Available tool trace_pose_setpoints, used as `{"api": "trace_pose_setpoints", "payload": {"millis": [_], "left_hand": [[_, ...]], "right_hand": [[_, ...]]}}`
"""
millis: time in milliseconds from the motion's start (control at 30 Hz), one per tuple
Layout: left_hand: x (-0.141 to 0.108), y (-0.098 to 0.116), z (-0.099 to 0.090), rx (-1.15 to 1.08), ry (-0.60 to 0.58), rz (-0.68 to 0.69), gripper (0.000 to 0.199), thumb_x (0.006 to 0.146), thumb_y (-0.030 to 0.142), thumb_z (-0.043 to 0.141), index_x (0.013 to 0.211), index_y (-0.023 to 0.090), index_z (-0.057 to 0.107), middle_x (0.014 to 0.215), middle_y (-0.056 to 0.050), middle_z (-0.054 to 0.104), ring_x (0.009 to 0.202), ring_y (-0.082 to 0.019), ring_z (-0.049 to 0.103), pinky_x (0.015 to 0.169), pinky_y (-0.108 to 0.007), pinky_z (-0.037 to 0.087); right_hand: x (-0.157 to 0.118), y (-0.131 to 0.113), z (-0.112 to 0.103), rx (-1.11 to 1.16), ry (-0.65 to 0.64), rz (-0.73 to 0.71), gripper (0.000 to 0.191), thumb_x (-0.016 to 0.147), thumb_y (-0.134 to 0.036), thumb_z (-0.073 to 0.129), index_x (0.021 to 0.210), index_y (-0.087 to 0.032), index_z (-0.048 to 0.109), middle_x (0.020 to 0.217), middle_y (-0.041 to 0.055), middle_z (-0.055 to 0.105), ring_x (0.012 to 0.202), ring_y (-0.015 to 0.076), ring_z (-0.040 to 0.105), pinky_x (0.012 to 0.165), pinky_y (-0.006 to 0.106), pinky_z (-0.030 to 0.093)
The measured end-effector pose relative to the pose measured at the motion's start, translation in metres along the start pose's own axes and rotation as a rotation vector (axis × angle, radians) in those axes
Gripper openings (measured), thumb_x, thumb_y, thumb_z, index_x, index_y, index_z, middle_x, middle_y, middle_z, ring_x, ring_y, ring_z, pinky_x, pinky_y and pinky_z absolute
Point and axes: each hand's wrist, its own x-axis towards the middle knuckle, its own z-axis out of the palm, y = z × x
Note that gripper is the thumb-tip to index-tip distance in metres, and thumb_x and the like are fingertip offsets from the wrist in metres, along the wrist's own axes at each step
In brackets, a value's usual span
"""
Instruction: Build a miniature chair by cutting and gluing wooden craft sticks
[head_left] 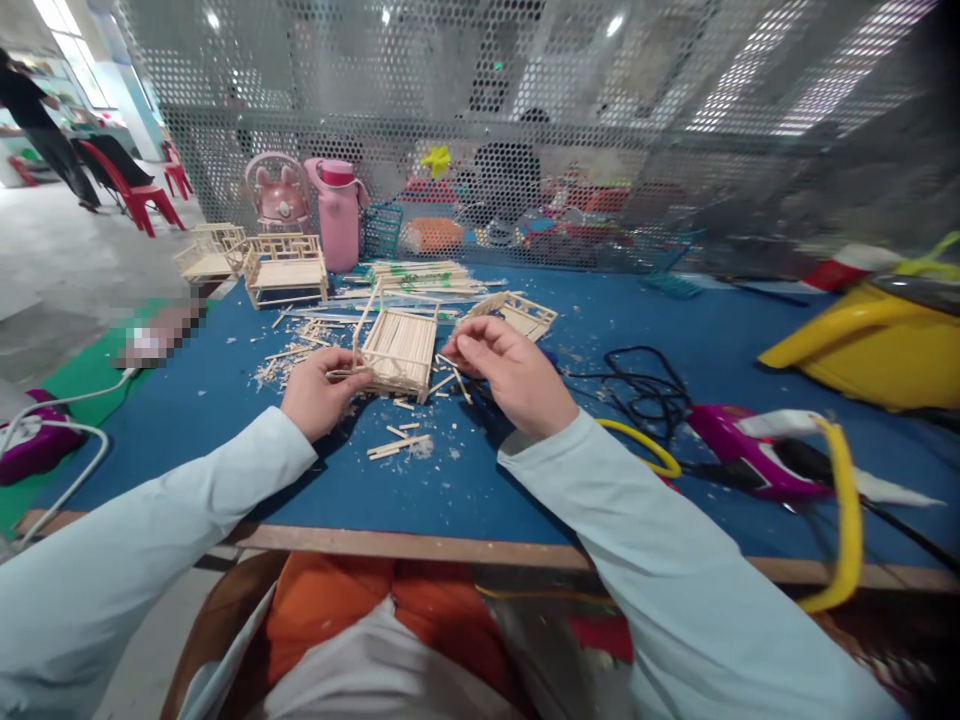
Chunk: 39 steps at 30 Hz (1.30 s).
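Observation:
A small wooden stick model (401, 345) with a slatted base and thin rails stands on the blue tabletop (300, 500). At its left front corner, my left hand (322, 392) has its fingers closed round the frame. To the right of the model is my right hand (514, 375), thumb and fingertips pinched together; whatever is between them is too small to make out. Behind that hand lies another stick piece (521, 315), partly hidden. Short cut sticks (397, 440) lie in front of the model, and more loose sticks (304, 335) are scattered to its left.
Two finished-looking stick models (285, 268) and a pink bottle (340, 215) stand at the back left, before a perforated metal screen (420, 90). On the right are a purple glue gun (757, 455), black cable and a yellow container (877, 340). A person (41, 120) stands far left.

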Motion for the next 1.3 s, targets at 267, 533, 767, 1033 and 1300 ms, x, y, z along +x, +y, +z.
{"api": "trace_pose_setpoints", "payload": {"millis": [267,533,767,1033,1300], "left_hand": [[-0.026,0.036,-0.007,0.446,-0.147,0.369,0.016,0.084,0.025,0.055,0.091,0.017,0.067,0.093,-0.009,0.066,0.089,-0.021,0.061,0.084,-0.034,0.048],[-0.009,0.057,0.027,0.788,-0.66,0.283,0.019,0.079,0.019,0.058,0.07,0.014,0.074,0.069,-0.012,0.071,0.07,-0.024,0.068,0.067,-0.032,0.049],[-0.016,0.052,0.025,0.737,-0.605,0.332,0.021,0.082,0.013,0.05,0.073,0.013,0.07,0.08,-0.015,0.07,0.079,-0.027,0.067,0.07,-0.035,0.05],[-0.027,0.058,0.017,-0.008,-0.394,0.155,0.018,0.085,0.021,0.053,0.099,0.015,0.061,0.071,0.0,0.063,0.062,-0.01,0.058,0.062,-0.022,0.047],[-0.022,0.074,0.029,-0.69,-0.434,-0.367,0.042,0.051,0.045,0.083,0.071,0.012,0.069,0.057,0.003,0.058,0.05,-0.005,0.05,0.053,-0.02,0.045]], "right_hand": [[-0.056,-0.016,-0.032,-0.936,-0.219,-0.157,0.012,0.082,-0.022,0.055,0.076,-0.02,0.066,0.078,0.005,0.07,0.07,0.0191,0.063,0.066,0.031,0.043],[-0.095,-0.01,-0.11,-1.434,-0.166,0.266,0.02,0.084,-0.023,0.047,0.087,-0.013,0.064,0.084,0.0186,0.068,0.079,0.034,0.066,0.067,0.043,0.049],[-0.114,0.01,-0.129,-1.265,-0.128,0.136,0.031,0.084,-0.032,0.046,0.104,-0.016,0.064,0.101,0.0176,0.07,0.091,0.0344,0.067,0.075,0.047,0.054],[-0.116,-0.01,-0.126,-1.112,-0.217,0.203,0.051,0.077,-0.027,0.049,0.125,-0.012,0.056,0.094,0.0138,0.072,0.081,0.0291,0.07,0.07,0.042,0.056],[-0.116,-0.034,-0.083,-0.643,-0.103,0.207,0.054,0.075,-0.045,0.063,0.12,-0.016,0.057,0.059,-0.0031,0.052,0.052,0.0152,0.053,0.05,0.028,0.05]]}}
